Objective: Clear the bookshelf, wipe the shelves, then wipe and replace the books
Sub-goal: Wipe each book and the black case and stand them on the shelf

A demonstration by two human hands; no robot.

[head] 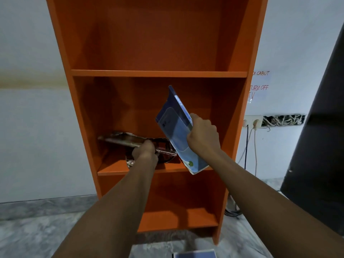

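My right hand (202,135) clasps a thin glossy blue book (176,131) tilted over the orange shelf (111,172) front edge, my left hand (145,151) grips a tattered brown book (126,140); I judge the slick cover may slip.

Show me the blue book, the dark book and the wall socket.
blue book (176,132): head view, front cover.
dark book (120,140): head view, left part.
wall socket (253,121): head view, white faceplate.
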